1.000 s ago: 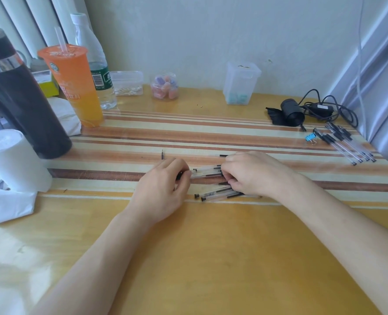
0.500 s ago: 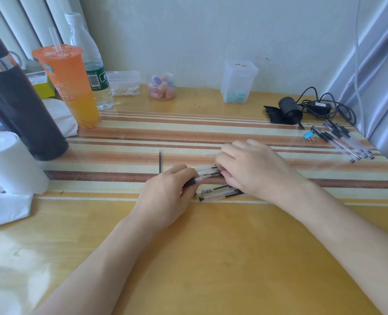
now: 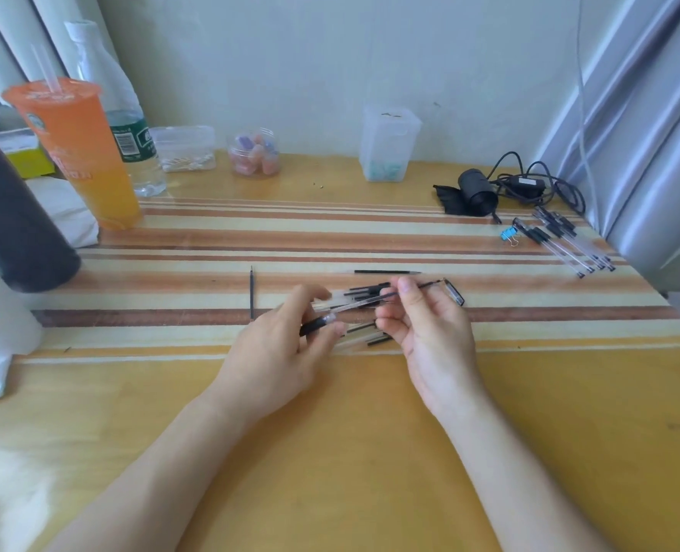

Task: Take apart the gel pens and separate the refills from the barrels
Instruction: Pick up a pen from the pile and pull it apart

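Gel pen [image 3: 354,307] held just above the table [image 3: 330,452], centre. Long axis runs 8 to 2 o'clock, black grip end toward 8. Left hand [image 3: 274,352]: fingers curled round the grip end. Right hand [image 3: 430,332]: thumb and forefinger pinch the 2 o'clock part. Loose refill [image 3: 251,292] at 9 o'clock of hands, lying 12–6. Second refill [image 3: 386,271] at 12, lying 9–3.

- Left hand [image 3: 278,352]: bare, with slim fingers.
- Right hand [image 3: 430,328]: bare, with a short, plain nail on the thumb.
- Left forearm [image 3: 163,472]: bare from the wrist to the frame's lower edge.
- Right forearm [image 3: 529,472]: bare likewise, wrist to frame edge.
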